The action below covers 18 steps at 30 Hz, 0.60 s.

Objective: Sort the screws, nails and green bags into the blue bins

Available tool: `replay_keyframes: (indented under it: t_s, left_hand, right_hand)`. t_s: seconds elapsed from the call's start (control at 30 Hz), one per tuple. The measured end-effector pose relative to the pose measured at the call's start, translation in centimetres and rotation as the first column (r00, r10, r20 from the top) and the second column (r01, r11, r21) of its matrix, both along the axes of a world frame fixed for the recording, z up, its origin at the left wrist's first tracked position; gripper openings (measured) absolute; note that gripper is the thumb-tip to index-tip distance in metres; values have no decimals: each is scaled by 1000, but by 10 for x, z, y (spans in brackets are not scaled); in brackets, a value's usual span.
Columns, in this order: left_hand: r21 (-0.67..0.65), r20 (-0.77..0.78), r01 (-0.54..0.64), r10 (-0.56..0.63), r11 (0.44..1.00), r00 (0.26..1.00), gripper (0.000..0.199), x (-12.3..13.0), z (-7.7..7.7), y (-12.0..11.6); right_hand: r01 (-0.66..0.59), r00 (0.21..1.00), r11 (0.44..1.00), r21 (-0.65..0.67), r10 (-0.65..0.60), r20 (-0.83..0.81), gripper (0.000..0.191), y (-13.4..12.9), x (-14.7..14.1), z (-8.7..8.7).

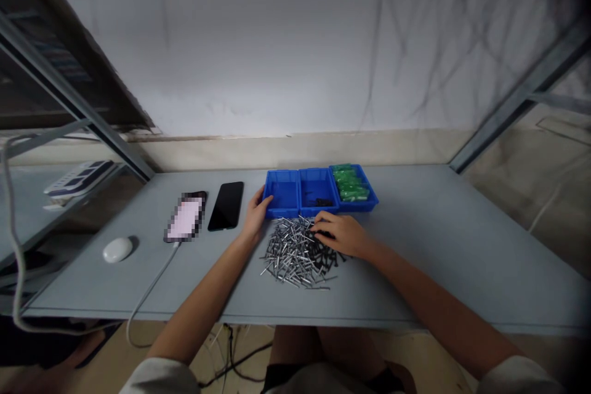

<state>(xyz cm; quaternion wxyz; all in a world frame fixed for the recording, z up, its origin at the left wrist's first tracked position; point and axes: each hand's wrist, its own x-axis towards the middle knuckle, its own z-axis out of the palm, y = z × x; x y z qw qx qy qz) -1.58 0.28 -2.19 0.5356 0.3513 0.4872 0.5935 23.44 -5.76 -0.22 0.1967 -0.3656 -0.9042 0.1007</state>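
My left hand (257,212) grips the left wall of the left blue bin (282,194), which has nothing in it. Beside it, the middle blue bin (316,183) holds a few dark pieces (323,202). Green packets (349,183) fill the right blue bin (373,200). In front of the bins lies a pile of silver metal pins (290,252), with black screws (323,255) along its right side. My right hand (339,234) is at the pile's upper right, fingers curled and pressed toward the black screws; what they hold is hidden.
A black phone (226,206) lies left of my left hand. Farther left are a phone with a lit screen (185,217), its white cable (154,283) and a white round object (117,250). A power strip (80,178) stands beyond the metal frame.
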Motion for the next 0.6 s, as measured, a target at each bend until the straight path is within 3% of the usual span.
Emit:
replay_keyframes:
  t_s: [0.6]
  left_hand:
    - [-14, -25, -27, 27, 1000, 999, 46, 0, 2, 0]
  right_hand:
    - [-7, 1000, 998, -55, 5, -20, 15, 1, 1, 2]
